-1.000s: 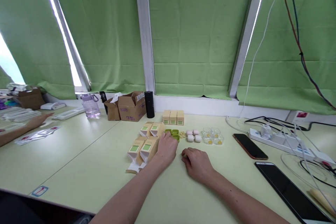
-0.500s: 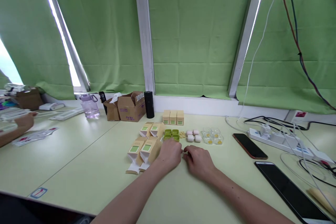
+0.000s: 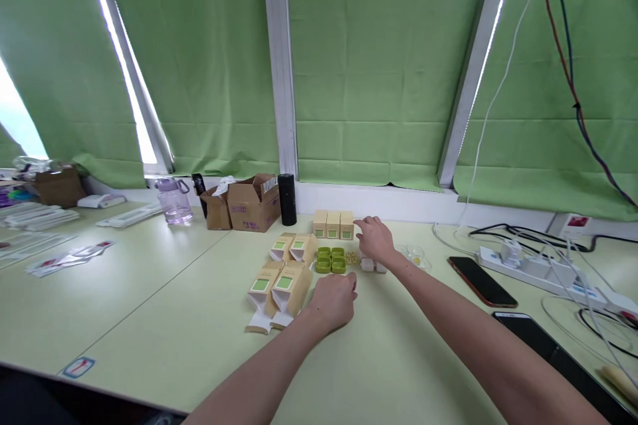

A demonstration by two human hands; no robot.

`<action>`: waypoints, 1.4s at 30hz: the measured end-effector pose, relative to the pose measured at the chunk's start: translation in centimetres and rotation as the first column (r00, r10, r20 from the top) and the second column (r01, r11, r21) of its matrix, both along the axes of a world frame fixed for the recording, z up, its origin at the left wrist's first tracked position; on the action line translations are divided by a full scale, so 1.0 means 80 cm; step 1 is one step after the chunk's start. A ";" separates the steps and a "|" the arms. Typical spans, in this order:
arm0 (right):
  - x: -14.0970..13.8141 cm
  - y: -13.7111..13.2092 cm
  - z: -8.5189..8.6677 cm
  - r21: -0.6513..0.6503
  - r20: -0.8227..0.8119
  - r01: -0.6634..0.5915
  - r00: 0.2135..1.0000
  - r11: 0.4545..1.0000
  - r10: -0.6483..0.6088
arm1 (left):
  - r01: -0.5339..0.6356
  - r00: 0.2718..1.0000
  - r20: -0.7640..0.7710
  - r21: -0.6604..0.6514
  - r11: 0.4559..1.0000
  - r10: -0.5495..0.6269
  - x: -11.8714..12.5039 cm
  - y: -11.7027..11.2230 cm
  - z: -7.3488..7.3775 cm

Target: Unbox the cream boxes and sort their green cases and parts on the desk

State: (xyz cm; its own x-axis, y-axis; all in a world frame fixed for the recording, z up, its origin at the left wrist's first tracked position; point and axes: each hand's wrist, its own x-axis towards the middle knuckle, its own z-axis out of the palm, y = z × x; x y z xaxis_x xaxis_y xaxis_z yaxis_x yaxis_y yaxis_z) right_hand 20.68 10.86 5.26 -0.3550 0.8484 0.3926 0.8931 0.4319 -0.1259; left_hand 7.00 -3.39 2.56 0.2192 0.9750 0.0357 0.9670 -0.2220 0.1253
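My left hand rests on the table with its fingers curled in; nothing shows in it. It lies right of two open cardboard boxes with green labels, whose flaps face me. Farther forward, my right hand reaches to the right end of a row of three small closed boxes. Its index finger is stretched at the last box; I cannot tell if it touches. Between the hands are green square cups, small yellow pieces and white-pink pieces, partly covered by my right wrist.
Clear cups with yellow dots stand right of my forearm. Farther right lie a phone, a larger black-screened device and a power strip with cables. At the back are a cardboard carton, a black cylinder and a purple bottle.
My right hand has moved forward from beside my left hand to the row of small boxes. My left hand has drawn back slightly, uncovering the green cups. Another person's hand at far left has gone from view.
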 end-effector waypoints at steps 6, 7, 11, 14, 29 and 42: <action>-0.027 0.037 -0.009 -0.014 0.077 0.049 0.996 0.999 -0.048 | 0.012 1.000 -0.010 -0.006 1.000 -0.012 0.001 -0.003 0.002; -0.029 0.040 -0.011 -0.021 0.088 0.056 0.995 0.998 -0.054 | 0.014 1.000 -0.011 -0.004 1.000 -0.014 0.002 -0.004 0.003; -0.033 0.050 -0.017 -0.053 0.131 0.058 0.990 0.997 -0.051 | 0.030 1.000 -0.011 0.018 0.999 -0.030 0.003 -0.006 0.006; -0.033 0.053 -0.019 -0.044 0.134 0.038 0.990 0.998 -0.032 | 0.038 0.999 -0.005 0.038 0.999 -0.038 0.005 -0.007 0.006; -0.012 0.013 0.001 0.086 -0.247 0.040 0.969 0.995 -0.018 | -0.029 0.990 0.141 0.214 0.976 -0.002 -0.001 -0.004 0.007; 0.081 -0.147 -0.058 -0.114 -0.638 -0.395 0.732 0.911 0.238 | -0.170 0.874 0.484 0.231 0.958 0.039 -0.009 0.004 0.012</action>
